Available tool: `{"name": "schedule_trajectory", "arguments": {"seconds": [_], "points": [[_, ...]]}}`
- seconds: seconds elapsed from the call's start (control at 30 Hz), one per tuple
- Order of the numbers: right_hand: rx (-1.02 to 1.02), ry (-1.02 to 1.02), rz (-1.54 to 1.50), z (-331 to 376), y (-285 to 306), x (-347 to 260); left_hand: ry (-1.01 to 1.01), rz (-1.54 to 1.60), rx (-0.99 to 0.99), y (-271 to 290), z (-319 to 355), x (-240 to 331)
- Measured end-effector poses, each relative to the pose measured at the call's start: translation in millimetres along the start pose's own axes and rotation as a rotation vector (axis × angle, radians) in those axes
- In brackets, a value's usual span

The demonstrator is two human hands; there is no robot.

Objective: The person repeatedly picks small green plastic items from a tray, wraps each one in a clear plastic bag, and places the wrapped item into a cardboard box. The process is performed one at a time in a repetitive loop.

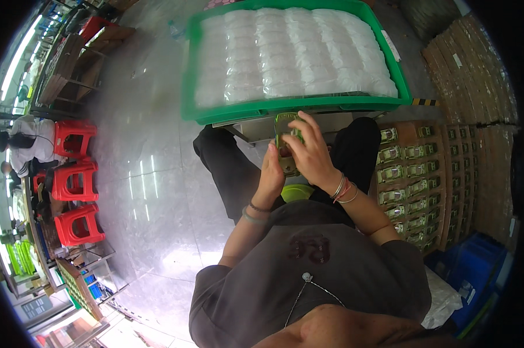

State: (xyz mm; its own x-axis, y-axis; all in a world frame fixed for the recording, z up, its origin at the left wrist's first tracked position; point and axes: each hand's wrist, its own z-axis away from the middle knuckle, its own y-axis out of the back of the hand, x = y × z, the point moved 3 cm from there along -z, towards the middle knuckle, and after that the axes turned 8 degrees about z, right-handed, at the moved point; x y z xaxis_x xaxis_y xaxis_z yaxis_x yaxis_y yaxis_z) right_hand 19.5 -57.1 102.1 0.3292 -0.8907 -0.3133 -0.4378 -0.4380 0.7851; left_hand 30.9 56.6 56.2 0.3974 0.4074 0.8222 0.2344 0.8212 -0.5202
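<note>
A lime-green toy car (286, 123) is held upright in front of my lap, just short of the green tray. My left hand (270, 175) grips its left side, with the thumb along the edge. Over its right side and top, the bent fingers of my right hand (314, 153) press on the car. My fingers cover much of its middle. Just beyond my hands, a green tray (299, 107) holds rows of white, plastic-wrapped bundles (297, 55).
Cardboard trays with several similar green toy cars (391, 173) lie at my right. Stacked cardboard (468, 64) stands behind them, with a blue crate (469, 269) nearer. Red stools (79, 223) line the left, where a person (35, 142) sits. Something lime-green (297, 192) shows between my thighs.
</note>
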Motion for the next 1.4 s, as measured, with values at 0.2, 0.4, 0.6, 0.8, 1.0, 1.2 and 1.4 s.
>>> {"name": "schedule_trajectory", "arguments": {"seconds": [0.2,0.4,0.6,0.8,1.0,1.2,1.4], "points": [[0.202,-0.136,-0.072,-4.4,16.7,9.5,0.035,-0.006,-0.001,-11.9,3.2,7.2],[0.139,-0.092,0.061,-16.1,23.2,18.5,0.119,0.083,-0.029,-15.2,5.9,3.0],[0.067,-0.104,0.047,-18.0,19.0,18.7,0.085,0.058,-0.051,-16.3,6.6,6.4],[-0.007,-0.149,-0.036,-15.6,22.8,17.6,0.046,-0.018,-0.055,-16.3,8.3,2.1],[-0.121,-0.199,-0.039,-8.8,18.7,17.4,0.032,0.029,-0.104,-19.0,9.0,-4.4],[-0.076,-0.28,-0.169,-9.5,17.4,23.3,0.054,-0.025,-0.075,-5.9,-1.2,-13.5],[-0.045,-0.247,-0.161,-7.9,17.1,24.3,0.031,-0.102,-0.037,-7.6,-4.4,-14.0]]}}
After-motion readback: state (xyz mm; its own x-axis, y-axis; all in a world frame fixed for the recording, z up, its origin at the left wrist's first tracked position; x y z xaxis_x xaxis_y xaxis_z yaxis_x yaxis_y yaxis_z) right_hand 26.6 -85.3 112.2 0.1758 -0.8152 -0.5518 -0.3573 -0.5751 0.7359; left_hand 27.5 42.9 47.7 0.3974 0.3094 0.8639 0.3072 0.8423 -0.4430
